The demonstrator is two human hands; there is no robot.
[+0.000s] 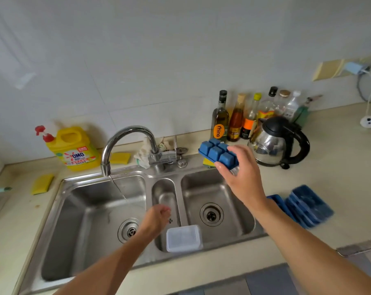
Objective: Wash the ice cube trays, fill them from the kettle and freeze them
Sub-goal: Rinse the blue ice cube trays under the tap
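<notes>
My right hand grips a blue ice cube tray by its near end and holds it upside down above the back of the right sink basin. My left hand hovers over the left basin with its fingers loosely curled and nothing in them. A thin stream of water runs from the chrome tap into the left basin. More blue trays lie stacked on the counter right of the sink. The steel kettle with a black lid and handle stands behind the right basin.
A clear plastic box sits in the narrow middle basin. Yellow detergent jug and yellow sponges lie at the back left. Several bottles line the wall behind the kettle. A white power strip lies at far right.
</notes>
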